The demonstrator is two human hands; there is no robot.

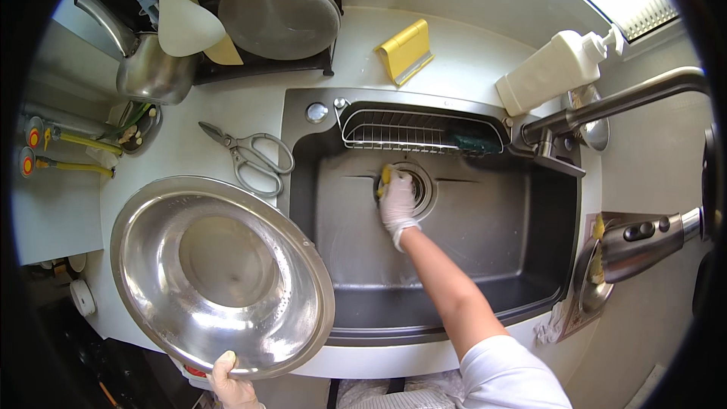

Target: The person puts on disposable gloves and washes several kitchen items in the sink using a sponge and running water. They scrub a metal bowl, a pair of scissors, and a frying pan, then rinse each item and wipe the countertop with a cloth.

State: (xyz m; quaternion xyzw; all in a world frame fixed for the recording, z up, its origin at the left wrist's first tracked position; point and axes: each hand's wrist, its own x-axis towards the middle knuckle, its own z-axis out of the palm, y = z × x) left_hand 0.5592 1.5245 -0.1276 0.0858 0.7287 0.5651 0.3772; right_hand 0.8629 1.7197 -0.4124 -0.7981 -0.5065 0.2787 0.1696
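A thin pale glove covers my left hand (232, 382), whose thumb lies over the near rim of a wide stainless steel basin (142, 272). The basin is tilted above the counter, left of the sink, with drops of water on its inner wall. My right hand (399, 196), also gloved, reaches down into the dark metal sink (477, 238). Its fingers are closed around something yellow (386, 174), perhaps a sponge or food scrap, beside the round drain (423, 187). The glove partly hides the drain and the yellow thing.
Kitchen scissors (250, 153) lie left of the sink. A wire rack (397, 130) with a dark green scouring pad (477, 144) spans its far side. Behind stand a yellow folding stand (406, 51) and a white pump bottle (545, 71). The faucet (619, 99) reaches in from the right.
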